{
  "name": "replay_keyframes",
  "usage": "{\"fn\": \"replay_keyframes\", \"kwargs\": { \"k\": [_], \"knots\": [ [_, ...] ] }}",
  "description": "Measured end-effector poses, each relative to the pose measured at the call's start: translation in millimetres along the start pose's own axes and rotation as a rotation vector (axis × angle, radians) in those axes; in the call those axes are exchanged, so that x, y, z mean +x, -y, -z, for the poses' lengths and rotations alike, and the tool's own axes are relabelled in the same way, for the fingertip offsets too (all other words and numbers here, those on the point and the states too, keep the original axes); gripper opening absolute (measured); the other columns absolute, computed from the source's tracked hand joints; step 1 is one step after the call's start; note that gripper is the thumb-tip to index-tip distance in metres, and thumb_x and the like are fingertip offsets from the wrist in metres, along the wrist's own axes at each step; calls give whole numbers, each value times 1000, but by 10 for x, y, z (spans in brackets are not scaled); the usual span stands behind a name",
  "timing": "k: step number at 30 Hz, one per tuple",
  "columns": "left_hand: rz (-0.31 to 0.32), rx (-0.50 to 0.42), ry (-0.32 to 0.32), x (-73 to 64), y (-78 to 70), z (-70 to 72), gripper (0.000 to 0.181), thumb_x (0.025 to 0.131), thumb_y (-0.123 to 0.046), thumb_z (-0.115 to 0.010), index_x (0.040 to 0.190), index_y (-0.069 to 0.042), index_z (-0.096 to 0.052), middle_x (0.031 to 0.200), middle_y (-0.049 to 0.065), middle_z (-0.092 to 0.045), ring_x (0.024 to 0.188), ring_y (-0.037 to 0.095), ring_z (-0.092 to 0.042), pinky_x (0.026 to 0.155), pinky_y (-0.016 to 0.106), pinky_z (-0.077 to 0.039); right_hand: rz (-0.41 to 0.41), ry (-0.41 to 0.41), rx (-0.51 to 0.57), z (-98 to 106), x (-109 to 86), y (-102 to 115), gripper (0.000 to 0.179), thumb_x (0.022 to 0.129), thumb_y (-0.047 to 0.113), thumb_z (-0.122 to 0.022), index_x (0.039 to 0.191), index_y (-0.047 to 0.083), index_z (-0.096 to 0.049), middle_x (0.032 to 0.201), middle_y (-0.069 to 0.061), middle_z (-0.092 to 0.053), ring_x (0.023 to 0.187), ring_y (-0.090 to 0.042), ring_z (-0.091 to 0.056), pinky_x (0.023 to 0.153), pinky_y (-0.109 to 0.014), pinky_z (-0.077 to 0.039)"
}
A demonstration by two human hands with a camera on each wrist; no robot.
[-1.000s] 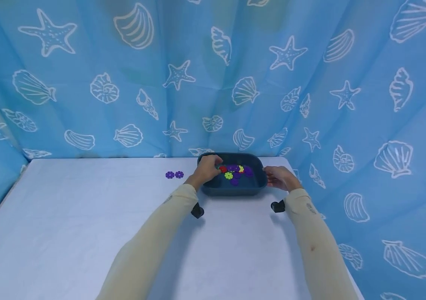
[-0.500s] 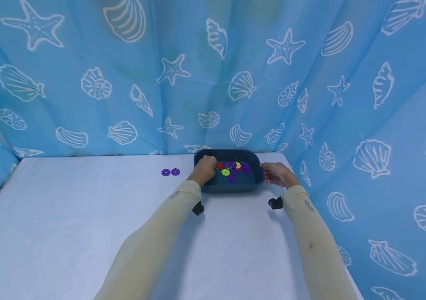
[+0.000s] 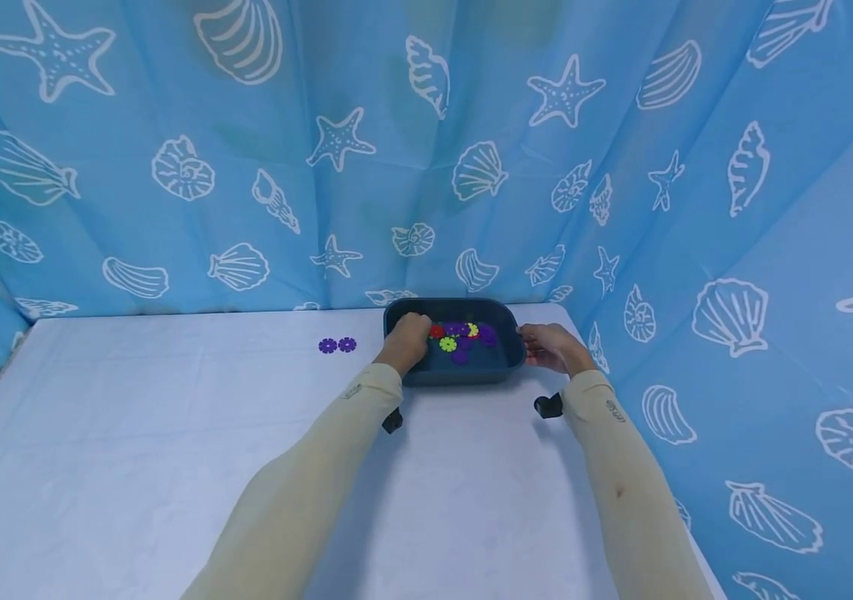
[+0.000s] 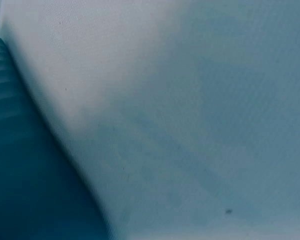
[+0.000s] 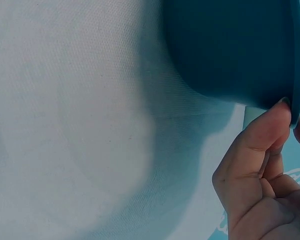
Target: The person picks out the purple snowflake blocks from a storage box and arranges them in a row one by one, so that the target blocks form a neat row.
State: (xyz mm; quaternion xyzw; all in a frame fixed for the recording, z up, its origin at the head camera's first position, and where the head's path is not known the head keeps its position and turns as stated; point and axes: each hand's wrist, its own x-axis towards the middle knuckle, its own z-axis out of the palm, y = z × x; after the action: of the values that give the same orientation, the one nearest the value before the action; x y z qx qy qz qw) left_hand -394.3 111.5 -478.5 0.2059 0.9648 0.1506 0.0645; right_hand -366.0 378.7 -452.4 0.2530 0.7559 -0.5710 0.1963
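Note:
A dark blue-green plastic basin [image 3: 464,377] stands near the back of the table. Inside it lie several notched plastic discs, among them purple discs [image 3: 459,357], a yellow-green disc [image 3: 448,343] and a red disc [image 3: 437,331]. My left hand [image 3: 407,340] reaches over the basin's left side, knuckles up, its fingertips hidden; I cannot tell what they hold. The left wrist view shows only the basin's outer wall [image 4: 35,165] and the tabletop. My right hand [image 5: 270,185] pinches the basin's right rim between thumb and fingers.
Two purple discs [image 3: 338,345] lie side by side on the white tabletop [image 3: 133,433], left of the basin. A blue curtain [image 3: 246,150] with white shell and starfish prints hangs behind the table and along its right side.
My left hand has drawn back from the discs toward the basin's left side and turned knuckles up, hiding its fingers. The right hand keeps its place at the rim. The head view has shifted slightly.

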Motion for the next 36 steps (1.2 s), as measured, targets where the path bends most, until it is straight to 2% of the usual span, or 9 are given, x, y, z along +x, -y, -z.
{"fn": "replay_keyframes", "kwargs": {
  "k": [6,11,14,19,23,27,33,36],
  "knots": [
    [-12,-3,10,40,5,-14,16,91,-5,-66,108,-4,-66,104,9,-66,95,19,-60,90,33,-51,7,7,-11,4,-22,14,38,100,25,-50,127,-2,-49,97,-9,-53,76,-15,-55,66,-23,-55],
    [-46,-68,-40,62,63,29,29,87,-11,-73,112,-1,-64,106,10,-64,99,19,-60,91,31,-51,13,18,-8,-23,-23,23,39,100,26,-51,127,-1,-48,97,-9,-54,77,-15,-55,67,-24,-55],
    [-78,-137,-80,45,96,143,35,86,-8,-74,117,2,-64,111,13,-65,105,23,-61,92,32,-51,23,25,-12,-25,-21,26,39,100,26,-51,127,-1,-48,96,-9,-54,75,-14,-55,67,-23,-55],
    [-104,-217,-163,-26,216,442,38,86,-7,-73,122,3,-62,116,15,-65,109,26,-60,94,36,-50,27,34,-18,-10,-19,16,39,101,25,-49,129,-1,-47,97,-9,-53,76,-15,-55,67,-23,-55],
    [-78,-243,-227,-120,431,661,39,87,-7,-72,123,3,-62,118,16,-64,110,28,-59,97,37,-49,29,37,-17,-3,-20,3,38,101,25,-48,129,-1,-47,97,-10,-53,76,-15,-55,66,-23,-55],
    [-41,-268,-248,-270,729,747,39,86,-3,-71,123,5,-61,118,18,-63,110,30,-59,97,38,-49,29,29,-18,0,-12,-5,35,101,25,-48,125,-1,-48,96,-9,-53,76,-15,-55,66,-23,-55],
    [71,-318,-226,-554,1179,678,42,87,-1,-70,126,6,-57,121,20,-60,115,33,-56,98,41,-48,18,17,-12,-12,-8,2,36,101,24,-49,127,0,-47,98,-10,-53,78,-17,-55,68,-24,-55],
    [118,-309,-216,-669,1380,607,43,86,-1,-71,127,7,-57,121,20,-60,115,33,-56,98,42,-48,22,20,-13,-33,-30,10,37,101,24,-49,128,-1,-46,101,-11,-53,79,-17,-56,68,-24,-55]
  ]
}}
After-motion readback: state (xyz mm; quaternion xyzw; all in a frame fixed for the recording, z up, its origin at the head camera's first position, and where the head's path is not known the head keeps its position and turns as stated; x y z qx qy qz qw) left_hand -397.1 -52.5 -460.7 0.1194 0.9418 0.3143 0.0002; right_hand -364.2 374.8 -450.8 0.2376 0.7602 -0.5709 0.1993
